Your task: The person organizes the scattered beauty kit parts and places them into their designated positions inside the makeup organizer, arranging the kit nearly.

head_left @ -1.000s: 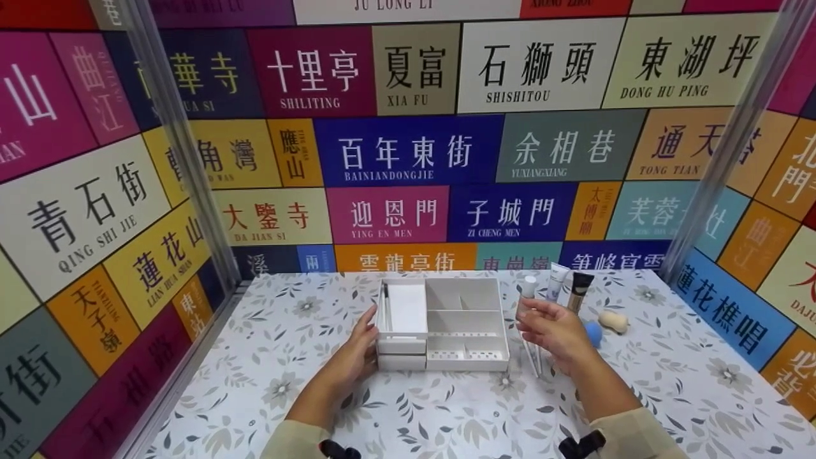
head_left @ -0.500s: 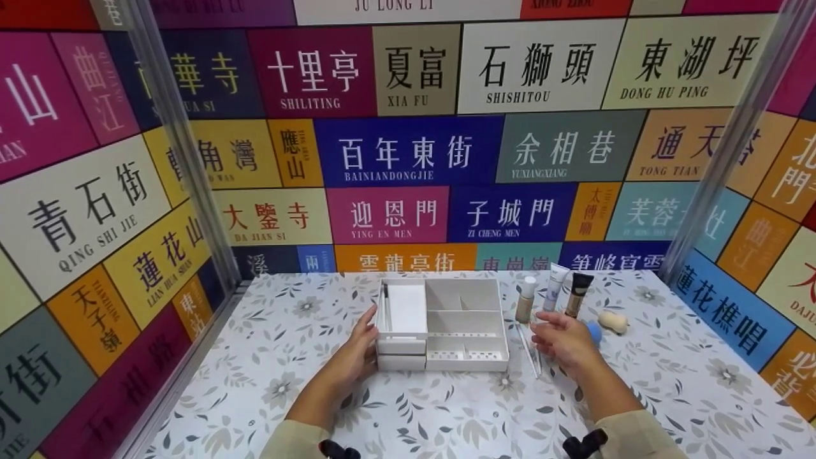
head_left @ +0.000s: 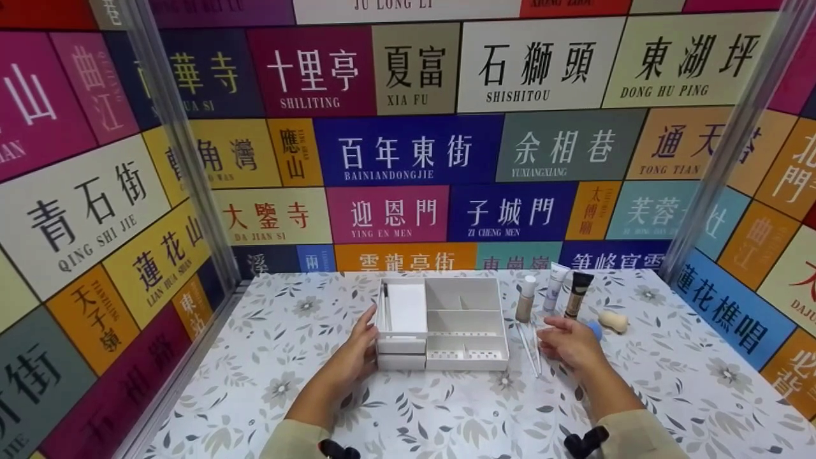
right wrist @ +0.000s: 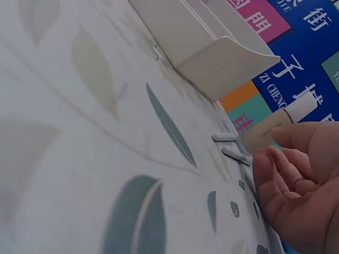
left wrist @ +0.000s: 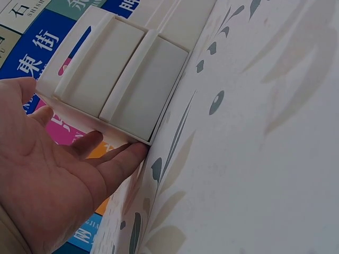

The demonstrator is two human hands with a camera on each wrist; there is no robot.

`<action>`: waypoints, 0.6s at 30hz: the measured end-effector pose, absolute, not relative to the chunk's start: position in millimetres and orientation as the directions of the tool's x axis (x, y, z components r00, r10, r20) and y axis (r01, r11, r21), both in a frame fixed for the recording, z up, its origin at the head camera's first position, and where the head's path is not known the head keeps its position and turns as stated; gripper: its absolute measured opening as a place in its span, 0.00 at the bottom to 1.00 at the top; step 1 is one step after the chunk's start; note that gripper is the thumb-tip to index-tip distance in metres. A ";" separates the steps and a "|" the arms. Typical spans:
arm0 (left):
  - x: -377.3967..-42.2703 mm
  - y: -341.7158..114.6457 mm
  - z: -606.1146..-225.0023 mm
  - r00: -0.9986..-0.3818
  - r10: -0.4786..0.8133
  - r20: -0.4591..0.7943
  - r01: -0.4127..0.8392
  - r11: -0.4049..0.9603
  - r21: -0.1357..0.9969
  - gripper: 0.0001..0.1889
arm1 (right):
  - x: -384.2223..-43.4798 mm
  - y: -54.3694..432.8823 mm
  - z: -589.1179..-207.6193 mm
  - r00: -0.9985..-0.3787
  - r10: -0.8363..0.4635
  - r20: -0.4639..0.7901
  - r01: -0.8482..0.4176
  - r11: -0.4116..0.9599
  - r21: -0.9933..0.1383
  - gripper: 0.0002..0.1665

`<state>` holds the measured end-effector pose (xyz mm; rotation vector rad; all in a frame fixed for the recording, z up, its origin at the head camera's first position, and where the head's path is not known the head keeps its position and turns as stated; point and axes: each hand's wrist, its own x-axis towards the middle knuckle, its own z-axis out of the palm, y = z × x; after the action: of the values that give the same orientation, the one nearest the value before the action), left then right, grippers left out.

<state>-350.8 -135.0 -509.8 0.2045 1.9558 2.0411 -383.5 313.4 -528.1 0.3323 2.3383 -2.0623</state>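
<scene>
My left hand (head_left: 358, 347) rests its extended fingers against the left side of a white desktop organizer (head_left: 468, 366) with small drawers. In the left wrist view, the fingertips touch the drawer unit's (left wrist: 143, 90) lower side edge. To the organizer's right, my right hand (head_left: 570, 344) hovers with loosely bent fingers and nothing in its grasp. Just beyond it stands a foundation bottle (head_left: 524, 305) with a white cap. Two thin white sticks (head_left: 528, 350) lie between the organizer and this hand; their ends (right wrist: 237, 155) also show in the right wrist view.
Behind the right hand stand a white tube (head_left: 553, 294) and a black-capped tan tube (head_left: 578, 296). A blue sponge (head_left: 595, 330), partly hidden by the hand, lies near a beige peanut-shaped sponge (head_left: 614, 321). A slim brush (head_left: 386, 303) sits in the organizer's left compartment.
My right hand has come away from the foundation bottle and moved right and toward me. The bottle now stands free. My left hand stays at the organizer.
</scene>
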 end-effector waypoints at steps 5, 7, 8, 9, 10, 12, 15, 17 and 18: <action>-351.1 -134.8 -508.7 -0.945 0.302 -0.127 -0.136 -0.011 0.991 0.32 | -386.1 315.0 -533.3 -0.979 0.158 -0.130 0.158 0.182 -0.970 0.37; -351.0 -135.0 -508.6 -0.945 0.299 -0.133 -0.142 -0.007 0.990 0.32 | -386.5 315.4 -534.3 -0.979 0.159 -0.131 0.163 0.206 -0.965 0.36; -351.0 -135.0 -508.7 -0.945 0.297 -0.136 -0.144 -0.007 0.989 0.32 | -386.6 315.5 -534.5 -0.978 0.159 -0.132 0.166 0.219 -0.962 0.36; -351.0 -135.0 -508.8 -0.945 0.296 -0.137 -0.145 -0.005 0.989 0.32 | -386.6 315.4 -534.7 -0.978 0.162 -0.134 0.169 0.227 -0.959 0.36; -351.1 -135.0 -508.9 -0.945 0.295 -0.139 -0.147 -0.006 0.989 0.32 | -386.6 315.4 -534.8 -0.977 0.164 -0.136 0.173 0.236 -0.956 0.35; -351.3 -135.3 -509.3 -0.946 0.294 -0.139 -0.146 -0.003 0.989 0.32 | -386.4 315.4 -534.9 -0.979 0.155 -0.131 0.170 0.268 -0.948 0.35; -351.4 -135.7 -509.9 -0.946 0.296 -0.133 -0.142 -0.007 0.990 0.32 | -386.4 315.4 -534.7 -0.983 0.138 -0.121 0.159 0.314 -0.936 0.35; -351.1 -135.9 -510.2 -0.945 0.301 -0.127 -0.136 -0.011 0.991 0.32 | -386.3 315.5 -534.1 -0.986 0.121 -0.112 0.149 0.352 -0.924 0.37; -350.8 -135.9 -510.1 -0.945 0.301 -0.126 -0.136 -0.014 0.991 0.32 | -386.5 315.8 -533.9 -0.987 0.115 -0.108 0.144 0.369 -0.918 0.38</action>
<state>-350.8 -135.9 -510.1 0.1727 1.9637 2.0330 -386.5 315.8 -533.9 0.2434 2.5774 -1.7332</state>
